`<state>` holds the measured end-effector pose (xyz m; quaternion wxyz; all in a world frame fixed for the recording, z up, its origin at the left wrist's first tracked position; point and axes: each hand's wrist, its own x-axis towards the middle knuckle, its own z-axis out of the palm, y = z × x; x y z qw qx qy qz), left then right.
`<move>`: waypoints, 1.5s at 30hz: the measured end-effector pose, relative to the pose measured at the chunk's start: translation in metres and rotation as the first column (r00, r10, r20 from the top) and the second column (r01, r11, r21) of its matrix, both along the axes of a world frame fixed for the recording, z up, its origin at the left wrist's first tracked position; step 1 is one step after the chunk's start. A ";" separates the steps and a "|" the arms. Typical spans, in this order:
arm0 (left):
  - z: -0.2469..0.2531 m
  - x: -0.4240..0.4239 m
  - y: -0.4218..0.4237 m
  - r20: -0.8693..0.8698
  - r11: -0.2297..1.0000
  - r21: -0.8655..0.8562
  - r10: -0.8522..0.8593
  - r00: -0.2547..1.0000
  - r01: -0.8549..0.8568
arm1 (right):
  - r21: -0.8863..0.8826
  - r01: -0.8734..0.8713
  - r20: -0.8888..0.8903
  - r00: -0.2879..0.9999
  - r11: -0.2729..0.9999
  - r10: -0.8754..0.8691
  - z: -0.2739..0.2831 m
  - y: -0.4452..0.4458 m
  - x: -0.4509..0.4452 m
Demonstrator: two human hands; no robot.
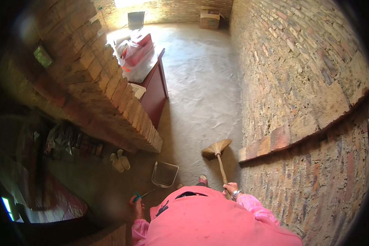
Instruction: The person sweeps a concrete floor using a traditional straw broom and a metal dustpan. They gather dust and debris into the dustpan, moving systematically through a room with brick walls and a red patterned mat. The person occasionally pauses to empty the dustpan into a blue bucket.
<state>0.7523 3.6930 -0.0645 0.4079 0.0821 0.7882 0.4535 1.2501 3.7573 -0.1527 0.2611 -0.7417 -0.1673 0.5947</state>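
Observation:
My right hand (232,188), with a metal-banded watch at the wrist, grips the wooden handle of a straw broom (223,167). The broom's fanned bristles rest on the concrete floor (200,123), close to the end of a brick wall on the right. Off to the left, my left hand (137,205) is closed around the teal grip of a thin metal rod. That rod points toward a long-handled dustpan (165,174), whose pale rim stands out against the dark floor; the joint between them is hard to make out. My shoe (203,180) shows between dustpan and broom.
A jagged brick wall end (141,129) juts in from the left, and a brick wall (279,77) runs along the right. Slippers (120,161) lie left of the dustpan. Beyond stand a dark red table (155,98) bearing a plastic bag (136,58), and a cardboard box (209,20).

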 end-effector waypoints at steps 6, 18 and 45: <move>-0.025 -0.018 -0.031 0.011 0.998 0.032 0.062 0.998 -0.062 | -0.007 -0.111 0.130 0.985 0.994 0.111 0.017 0.013 -0.017; -0.023 0.014 -0.046 0.003 0.961 0.054 0.270 0.963 -0.270 | -0.068 -0.502 0.389 0.783 0.862 0.486 -0.025 0.053 0.037; 0.038 0.113 -0.088 -0.100 0.779 0.003 0.624 0.775 -0.627 | 0.033 -0.591 0.325 0.769 0.806 0.550 -0.009 0.137 0.091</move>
